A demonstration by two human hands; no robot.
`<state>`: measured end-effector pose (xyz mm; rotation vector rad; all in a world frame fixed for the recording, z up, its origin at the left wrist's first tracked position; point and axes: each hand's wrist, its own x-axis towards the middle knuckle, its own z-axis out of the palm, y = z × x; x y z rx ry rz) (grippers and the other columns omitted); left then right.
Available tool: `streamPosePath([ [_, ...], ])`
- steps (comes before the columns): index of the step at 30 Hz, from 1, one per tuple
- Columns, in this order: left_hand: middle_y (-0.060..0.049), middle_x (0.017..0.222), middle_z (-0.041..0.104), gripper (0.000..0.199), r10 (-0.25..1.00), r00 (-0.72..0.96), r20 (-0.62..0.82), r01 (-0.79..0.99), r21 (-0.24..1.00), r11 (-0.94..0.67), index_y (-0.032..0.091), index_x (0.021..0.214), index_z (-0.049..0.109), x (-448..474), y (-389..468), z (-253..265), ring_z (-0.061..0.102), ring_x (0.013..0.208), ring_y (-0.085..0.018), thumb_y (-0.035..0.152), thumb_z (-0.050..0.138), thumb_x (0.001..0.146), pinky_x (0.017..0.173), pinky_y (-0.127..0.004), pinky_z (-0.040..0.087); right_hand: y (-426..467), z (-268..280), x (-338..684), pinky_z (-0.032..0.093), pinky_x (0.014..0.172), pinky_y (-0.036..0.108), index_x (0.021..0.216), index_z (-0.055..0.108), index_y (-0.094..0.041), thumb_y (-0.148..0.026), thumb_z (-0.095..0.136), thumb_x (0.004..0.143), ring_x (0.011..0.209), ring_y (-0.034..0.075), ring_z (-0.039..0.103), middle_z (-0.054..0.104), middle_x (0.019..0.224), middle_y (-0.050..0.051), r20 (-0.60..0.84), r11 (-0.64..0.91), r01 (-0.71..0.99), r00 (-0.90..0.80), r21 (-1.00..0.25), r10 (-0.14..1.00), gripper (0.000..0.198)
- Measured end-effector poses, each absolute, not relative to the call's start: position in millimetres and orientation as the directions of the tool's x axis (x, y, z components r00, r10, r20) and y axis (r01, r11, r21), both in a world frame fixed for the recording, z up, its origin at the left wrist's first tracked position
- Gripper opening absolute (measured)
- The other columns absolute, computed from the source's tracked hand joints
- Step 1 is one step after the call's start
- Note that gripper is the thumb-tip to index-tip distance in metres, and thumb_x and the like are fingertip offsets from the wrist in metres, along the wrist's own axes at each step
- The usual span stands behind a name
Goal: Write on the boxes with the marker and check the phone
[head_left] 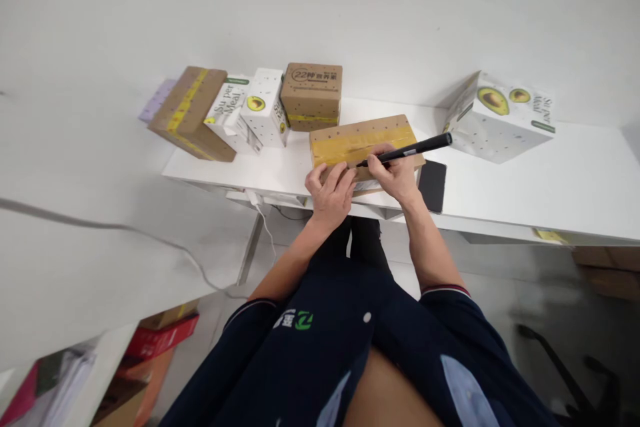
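A brown cardboard box (363, 140) with yellow tape along its top lies on the white table right before me. My right hand (395, 173) pinches a black marker pen (425, 145). Its tip points left and down at the box top, close to my left fingers; whether it touches cannot be made out. My left hand (333, 193) rests on the box's near left edge with bent fingers slightly apart. Its thumb is hidden. Just right of the box, a dark flat phone-like slab (433, 187) lies near the table's front edge.
Along the table's back left stand a small taped carton (313, 90), two white avocado-print boxes (265, 107) and a taller brown carton (193, 113). Another avocado-print box (500, 117) stands at the right. A white charger cable (265, 220) hangs from the front edge (500, 223).
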<state>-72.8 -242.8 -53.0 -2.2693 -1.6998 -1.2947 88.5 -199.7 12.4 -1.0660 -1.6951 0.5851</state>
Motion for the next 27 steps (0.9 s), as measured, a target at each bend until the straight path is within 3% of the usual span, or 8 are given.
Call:
streamPosePath([
  [10,-0.01,0.128,0.066,0.036,0.772,0.073,0.631,0.805,0.419,-0.419,0.024,0.119,0.071,-72.9,-243.0,-52.2,0.043,0.126,-0.031,0.039,0.047,0.097,0.11,-0.051,0.029,-199.6,14.9,90.3,0.048,0.059,0.028,0.071,0.061,-0.023,-0.043,0.067,0.082,0.063,0.015,0.055,0.057,0.065,-0.001,0.423,0.413,0.315,-0.039,-0.855,0.905,0.024],
  [13,-0.01,0.127,0.066,0.036,0.773,0.08,0.63,0.804,0.417,-0.423,0.025,0.117,0.071,-74.5,-241.1,-50.4,0.042,0.127,-0.031,0.04,0.047,0.096,0.111,-0.05,0.029,-200.1,12.8,92.9,0.048,0.056,0.028,0.072,0.057,-0.024,-0.052,0.061,0.085,0.059,0.014,0.054,0.054,0.063,-0.002,0.439,0.409,0.233,0.093,-0.882,0.894,0.031],
  [16,-0.01,0.127,0.066,0.035,0.779,0.093,0.621,0.802,0.417,-0.428,0.026,0.117,0.071,-79.5,-238.2,-47.8,0.041,0.128,-0.031,0.041,0.047,0.096,0.111,-0.05,0.029,-205.4,11.5,100.2,0.04,0.045,0.025,0.072,0.051,-0.024,-0.055,0.053,0.088,0.048,0.012,0.046,0.046,0.058,-0.004,0.37,0.354,0.11,0.241,-0.929,0.897,0.035],
  [21,-0.009,0.126,0.066,0.032,0.772,0.089,0.629,0.797,0.42,-0.434,0.028,0.116,0.071,-93.7,-236.3,-44.7,0.039,0.13,-0.032,0.041,0.05,0.095,0.111,-0.05,0.028,-228.5,0.7,135.1,0.024,0.037,0.022,0.069,0.036,-0.025,-0.046,0.044,0.085,0.043,0.009,0.037,0.047,0.063,-0.004,0.27,0.324,-0.027,0.492,-0.946,0.828,0.028],
  [23,-0.008,0.127,0.066,0.032,0.766,0.064,0.64,0.812,0.412,-0.413,0.028,0.116,0.071,-98.1,-236.5,-44.9,0.037,0.131,-0.034,0.04,0.051,0.094,0.112,-0.052,0.025,-237.7,-13.2,154.2,0.023,0.038,0.022,0.069,0.037,-0.025,-0.04,0.045,0.082,0.042,0.009,0.034,0.048,0.061,-0.005,0.179,0.201,0.018,0.542,-0.979,0.821,0.022],
  [25,-0.008,0.129,0.065,0.033,0.758,0.028,0.652,0.827,0.411,-0.383,0.027,0.117,0.071,-100.5,-236.4,-45.8,0.036,0.132,-0.035,0.039,0.051,0.094,0.112,-0.055,0.023,-242.2,-31.5,170.1,0.03,0.043,0.023,0.07,0.044,-0.023,-0.037,0.05,0.08,0.045,0.01,0.039,0.049,0.058,-0.005,0.068,-0.048,0.216,0.497,-0.975,0.865,0.018],
  [27,-0.01,0.131,0.063,0.034,0.758,-0.004,0.652,0.826,0.43,-0.365,0.026,0.117,0.071,-101.1,-236.1,-47.0,0.035,0.133,-0.036,0.04,0.049,0.094,0.113,-0.056,0.022,-240.4,-49.9,178.3,0.04,0.055,0.026,0.073,0.052,-0.021,-0.036,0.056,0.08,0.056,0.014,0.051,0.056,0.062,-0.001,-0.025,-0.252,0.511,0.41,-0.822,0.912,0.017],
])
